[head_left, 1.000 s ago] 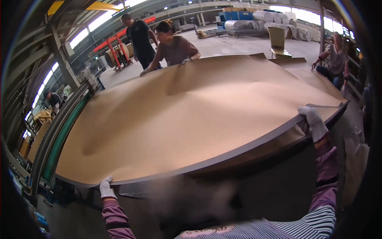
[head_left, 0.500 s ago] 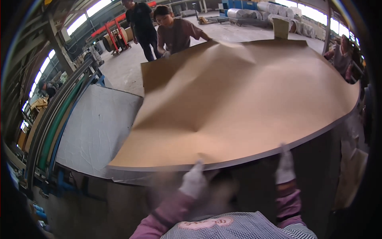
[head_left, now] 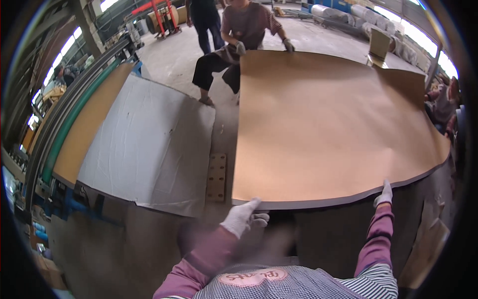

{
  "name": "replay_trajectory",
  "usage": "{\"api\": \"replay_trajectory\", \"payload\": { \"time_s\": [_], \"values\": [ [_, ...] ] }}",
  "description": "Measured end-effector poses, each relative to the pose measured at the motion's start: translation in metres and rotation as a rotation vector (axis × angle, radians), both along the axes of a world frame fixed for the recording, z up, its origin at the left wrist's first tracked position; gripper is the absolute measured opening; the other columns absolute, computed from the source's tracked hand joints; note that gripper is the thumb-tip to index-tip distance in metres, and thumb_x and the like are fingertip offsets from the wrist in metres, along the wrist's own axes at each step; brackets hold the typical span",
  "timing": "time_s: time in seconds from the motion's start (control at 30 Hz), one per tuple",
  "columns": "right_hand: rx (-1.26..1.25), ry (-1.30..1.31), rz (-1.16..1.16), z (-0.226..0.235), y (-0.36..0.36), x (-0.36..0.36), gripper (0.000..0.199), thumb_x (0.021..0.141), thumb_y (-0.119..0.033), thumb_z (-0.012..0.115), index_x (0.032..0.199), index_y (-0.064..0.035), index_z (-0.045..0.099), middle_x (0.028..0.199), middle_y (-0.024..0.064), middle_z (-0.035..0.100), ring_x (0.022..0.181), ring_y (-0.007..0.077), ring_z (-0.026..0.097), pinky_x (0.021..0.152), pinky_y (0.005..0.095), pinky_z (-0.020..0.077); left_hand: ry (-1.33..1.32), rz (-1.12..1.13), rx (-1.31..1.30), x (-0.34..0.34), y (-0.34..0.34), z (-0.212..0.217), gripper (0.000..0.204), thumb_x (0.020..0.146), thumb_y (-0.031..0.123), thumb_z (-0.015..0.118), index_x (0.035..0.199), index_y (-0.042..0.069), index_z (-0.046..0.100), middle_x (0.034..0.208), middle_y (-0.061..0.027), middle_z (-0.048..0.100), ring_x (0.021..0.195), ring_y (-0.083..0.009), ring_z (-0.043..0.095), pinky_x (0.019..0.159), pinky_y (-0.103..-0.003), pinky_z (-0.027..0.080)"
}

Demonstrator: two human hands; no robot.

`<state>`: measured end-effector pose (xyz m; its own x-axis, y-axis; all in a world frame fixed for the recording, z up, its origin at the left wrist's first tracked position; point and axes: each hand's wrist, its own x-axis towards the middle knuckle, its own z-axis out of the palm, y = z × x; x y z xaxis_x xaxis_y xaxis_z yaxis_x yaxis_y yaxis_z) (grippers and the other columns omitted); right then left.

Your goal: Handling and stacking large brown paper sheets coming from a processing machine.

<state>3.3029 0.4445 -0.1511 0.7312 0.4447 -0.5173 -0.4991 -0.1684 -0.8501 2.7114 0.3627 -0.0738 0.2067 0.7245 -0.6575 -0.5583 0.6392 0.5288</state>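
A large brown sheet [head_left: 323, 134] with a grey border along its near edge spreads out in front of me. My left hand [head_left: 242, 218], in a white glove, grips the sheet's near left corner, thumb on top and fingers curled below the edge. Further right along the same edge, my gloved right hand [head_left: 384, 193] pinches the border, its thumb showing on top and its other fingers mostly hidden underneath. Across from me a co-worker in gloves [head_left: 254, 25] holds the far edge with both hands.
At left lies a white sheet [head_left: 149, 139] over a brown one [head_left: 92, 134], beside a machine with a green roller [head_left: 74, 117]. A board with holes [head_left: 216, 177] sits in the gap. Another person [head_left: 440, 102] is at the right end; one more [head_left: 204, 22] stands behind.
The brown sheet has shifted right, off the white sheet, and its big folds have flattened. Both my hands moved right with it. The co-worker opposite also moved right.
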Motion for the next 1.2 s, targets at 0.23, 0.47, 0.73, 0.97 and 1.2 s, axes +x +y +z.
{"api": "replay_trajectory", "payload": {
  "time_s": [0.23,0.47,0.73,0.97,1.2],
  "values": [
    [-0.434,-0.471,0.597,0.006,-0.004,-0.023,0.015,0.081,-0.020,0.065,0.080,-0.0049,0.063,0.068,0.0056,0.059,0.059,0.0197,0.057,0.047,0.0390,0.0443,0.024,-0.037,-0.123,0.006,0.003,-0.032,0.043,0.095,0.038,0.056,0.102,-0.004,0.054,0.076,-0.0154,0.062,0.057,-0.0197,0.063,0.046,-0.029,0.056],
    [-0.159,-1.384,1.161,0.139,0.009,-0.305,0.034,0.081,-0.027,0.062,0.100,0.0006,0.066,0.095,0.0227,0.066,0.087,0.0335,0.065,0.078,0.0408,0.0513,-0.210,-0.145,-0.194,-0.010,0.011,-0.043,0.057,0.090,0.053,0.057,0.095,-0.004,0.055,0.071,-0.0095,0.058,0.054,-0.0145,0.056,0.044,-0.023,0.047],
    [-0.067,-1.748,1.660,0.043,0.039,-0.521,0.059,0.075,-0.034,0.065,0.125,-0.0031,0.056,0.133,0.0224,0.049,0.129,0.0364,0.041,0.111,0.0443,0.0297,-0.219,-0.019,0.007,-0.150,-0.007,-0.059,0.016,0.091,0.023,0.061,0.089,0.007,0.059,0.067,0.0010,0.054,0.055,-0.0113,0.052,0.046,-0.027,0.044],
    [0.086,-1.845,1.689,0.030,0.033,-0.513,0.063,0.076,-0.016,0.051,0.135,0.0051,0.044,0.145,0.0264,0.035,0.137,0.0415,0.029,0.115,0.0457,0.0205,1.381,1.426,-0.285,-0.513,-0.097,-0.184,0.067,0.088,0.055,0.057,0.122,-0.002,0.045,0.097,-0.0091,0.060,0.084,-0.0182,0.053,0.070,-0.034,0.045],
    [0.007,-1.874,1.643,0.030,0.048,-0.515,0.065,0.073,-0.016,0.054,0.133,0.0060,0.045,0.144,0.0270,0.036,0.138,0.0417,0.028,0.116,0.0470,0.0173,0.556,1.357,0.137,-0.494,-0.075,-0.172,0.034,0.086,0.019,0.067,0.113,-0.001,0.059,0.104,-0.0060,0.062,0.093,-0.0162,0.057,0.085,-0.031,0.046]
  ]
}}
